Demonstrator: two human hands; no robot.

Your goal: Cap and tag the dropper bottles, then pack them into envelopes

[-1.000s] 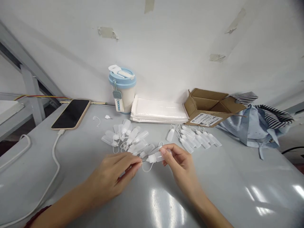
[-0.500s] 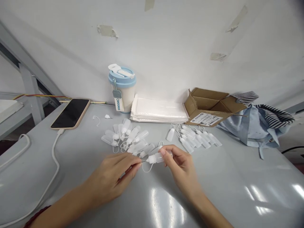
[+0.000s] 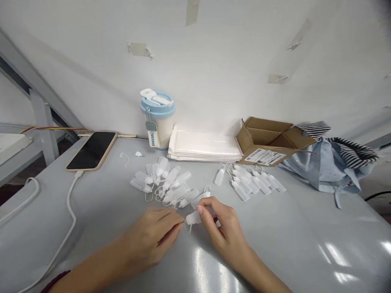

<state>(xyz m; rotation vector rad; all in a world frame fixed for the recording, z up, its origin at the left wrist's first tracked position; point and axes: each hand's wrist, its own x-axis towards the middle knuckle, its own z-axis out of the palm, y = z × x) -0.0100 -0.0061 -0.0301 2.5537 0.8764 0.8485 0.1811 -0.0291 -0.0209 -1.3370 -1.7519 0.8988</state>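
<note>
One translucent bottle (image 3: pixel 193 218), between the hands, pinched by the right hand's (image 3: pixel 225 228) thumb and fingers; left hand's (image 3: pixel 155 234) fingers pressed together just beside its neck, anything between them hidden. Bottle pile (image 3: pixel 171 177), beyond; bottle group (image 3: pixel 240 190), right, before open cardboard box (image 3: pixel 248 141). Lidded cup (image 3: pixel 165 128), upright.

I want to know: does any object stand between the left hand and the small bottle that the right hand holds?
Nothing visible does. The left hand is right beside the white end of the small bottle in the right hand. The pile of bottles lies farther back, not between them.
</note>
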